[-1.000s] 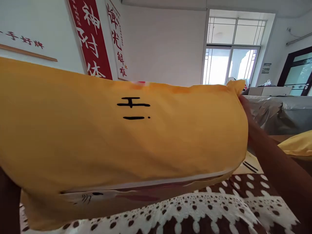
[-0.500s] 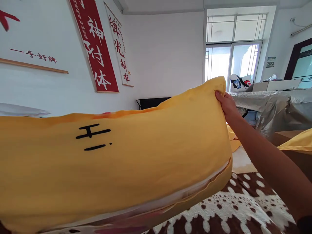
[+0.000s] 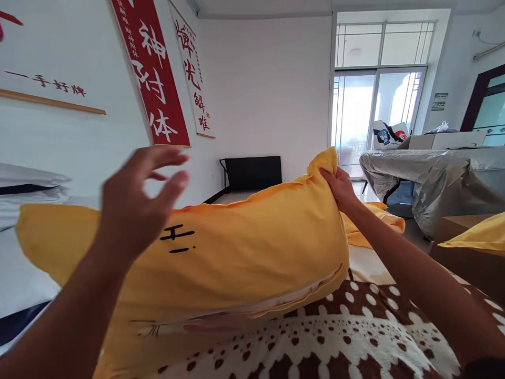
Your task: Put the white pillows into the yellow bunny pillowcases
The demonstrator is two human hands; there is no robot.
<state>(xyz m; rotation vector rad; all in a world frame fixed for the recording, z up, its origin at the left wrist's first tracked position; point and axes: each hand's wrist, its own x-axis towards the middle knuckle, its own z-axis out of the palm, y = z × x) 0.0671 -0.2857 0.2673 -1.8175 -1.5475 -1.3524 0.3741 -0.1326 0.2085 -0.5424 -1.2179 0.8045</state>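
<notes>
A yellow pillow (image 3: 256, 247) with black "Hi" lettering stretches across the view, tilted on its long side. Along its lower side runs an open slit in the cover with pale filling showing. My right hand (image 3: 341, 187) grips the pillow's upper right corner, fingers closed on the bunched fabric. My left hand (image 3: 144, 195) is raised in front of the pillow's upper edge, thumb and fingers apart in a curve, with nothing in it. The left part of the pillow is partly hidden behind my left forearm.
Beneath lies a brown and white patterned blanket (image 3: 355, 337). More yellow fabric (image 3: 374, 221) lies behind my right arm. A cardboard box (image 3: 465, 258) with yellow cloth stands at right, near a plastic-covered table (image 3: 434, 163). White plastic-wrapped bundles (image 3: 31, 189) are at left.
My left hand has come into view, raised and open. The pillow's right corner, held in my right hand, has moved down and left, and the pillow's left end now shows.
</notes>
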